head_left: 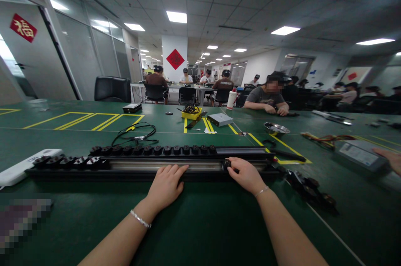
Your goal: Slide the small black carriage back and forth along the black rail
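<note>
A long black power strip housing (134, 176) lies across the table in front of me, its channel bare metal in the middle. Several black socket modules (67, 160) sit in its left end. My left hand (166, 184) rests on the near edge of the housing, fingers stretched out and holding nothing. Toward the right end of the channel, my right hand (246, 174) pinches a small black socket module (226, 165), partly covered by the fingers. Directly behind lies a second strip (241, 151) with a row of sockets along its left and middle.
Loose black socket modules (310, 188) lie at right, near a grey power supply unit (360, 155) that another person's hand (390, 159) reaches. A white power strip (29, 168) is at left. Behind are a black cable (134, 133), metal bowl (276, 128) and yellow box (191, 114).
</note>
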{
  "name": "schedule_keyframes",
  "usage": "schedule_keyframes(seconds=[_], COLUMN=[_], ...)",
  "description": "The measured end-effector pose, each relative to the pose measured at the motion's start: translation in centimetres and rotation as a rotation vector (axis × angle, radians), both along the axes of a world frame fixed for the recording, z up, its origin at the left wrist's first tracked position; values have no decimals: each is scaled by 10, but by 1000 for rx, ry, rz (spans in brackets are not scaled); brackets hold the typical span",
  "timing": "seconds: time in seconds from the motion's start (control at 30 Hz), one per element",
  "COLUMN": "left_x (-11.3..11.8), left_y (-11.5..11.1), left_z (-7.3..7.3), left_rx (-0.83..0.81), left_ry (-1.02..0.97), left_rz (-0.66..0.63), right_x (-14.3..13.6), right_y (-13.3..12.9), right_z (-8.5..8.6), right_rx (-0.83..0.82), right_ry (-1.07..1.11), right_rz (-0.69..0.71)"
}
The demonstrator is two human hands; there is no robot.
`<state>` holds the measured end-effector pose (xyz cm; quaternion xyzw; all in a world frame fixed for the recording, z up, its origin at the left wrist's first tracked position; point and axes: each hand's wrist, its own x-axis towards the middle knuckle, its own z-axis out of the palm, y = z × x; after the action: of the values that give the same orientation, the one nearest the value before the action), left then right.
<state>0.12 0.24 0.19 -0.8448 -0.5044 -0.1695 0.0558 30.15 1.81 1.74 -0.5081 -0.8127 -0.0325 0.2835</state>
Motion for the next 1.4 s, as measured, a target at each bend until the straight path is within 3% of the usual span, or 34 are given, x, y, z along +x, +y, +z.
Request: schedule_keyframes(seconds=[1.4], left_x=[0], left_y=[-1], left_z=[1], left_rx=[-8], left_ry=[17], left_rz=[8], right_x=[5], right_y=[-1], right_z=[2], right_rx=[-59], right_ry=[28], right_rz=[13])
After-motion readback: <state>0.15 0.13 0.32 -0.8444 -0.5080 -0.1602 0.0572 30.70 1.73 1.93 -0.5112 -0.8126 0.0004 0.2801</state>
